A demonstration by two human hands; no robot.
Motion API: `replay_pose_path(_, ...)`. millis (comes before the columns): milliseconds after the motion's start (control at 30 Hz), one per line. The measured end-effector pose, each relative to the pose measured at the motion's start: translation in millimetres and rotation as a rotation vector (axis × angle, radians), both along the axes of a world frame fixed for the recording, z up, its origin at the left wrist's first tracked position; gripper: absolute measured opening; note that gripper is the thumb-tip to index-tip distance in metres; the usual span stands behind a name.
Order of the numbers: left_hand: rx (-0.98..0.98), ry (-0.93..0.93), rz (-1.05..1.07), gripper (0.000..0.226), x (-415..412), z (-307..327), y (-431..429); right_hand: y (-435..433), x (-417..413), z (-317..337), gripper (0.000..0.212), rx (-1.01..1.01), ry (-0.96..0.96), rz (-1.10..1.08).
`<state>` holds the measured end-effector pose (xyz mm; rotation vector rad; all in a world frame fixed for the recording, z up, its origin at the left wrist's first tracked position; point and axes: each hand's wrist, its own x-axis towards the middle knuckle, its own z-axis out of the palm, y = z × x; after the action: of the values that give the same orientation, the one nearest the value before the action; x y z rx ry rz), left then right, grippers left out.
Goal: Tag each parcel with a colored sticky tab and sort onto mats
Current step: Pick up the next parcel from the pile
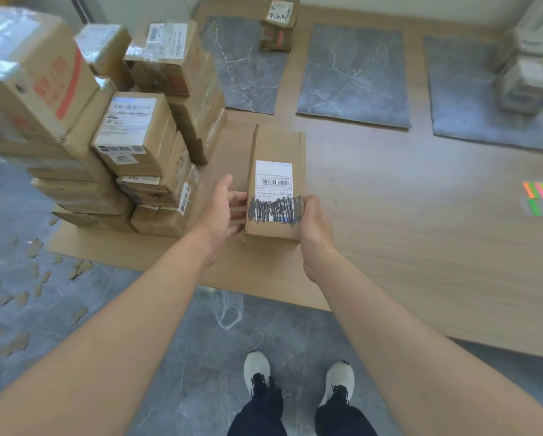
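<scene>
I note the parcel (pixel 276 184): brown cardboard, label half scribbled black, near the front edge of the tabletop (pixel 389 221). Left hand (pixel 221 212) presses its side, fingers straight; right hand (pixel 314 229) grips it, fingers hidden.

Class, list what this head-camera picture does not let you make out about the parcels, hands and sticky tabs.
Head view only:
1. Right hand: its fingers lie behind the held parcel, so the grip is hidden.
2. Label: lower lines scribbled over.
3. Far-right parcels: blurred; tabs untellable.
4. Sticky tabs: blurred at the frame's edge; count unclear.
</scene>
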<state>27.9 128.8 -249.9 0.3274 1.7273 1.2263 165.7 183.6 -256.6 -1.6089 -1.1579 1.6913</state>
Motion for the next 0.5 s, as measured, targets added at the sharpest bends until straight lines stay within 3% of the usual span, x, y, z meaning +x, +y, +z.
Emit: replay_pose_path(500, 0.022, -0.046, -0.086, 0.053, 215, 0, 97, 81, 214, -9, 0.028, 0.04, 0.024, -0.14)
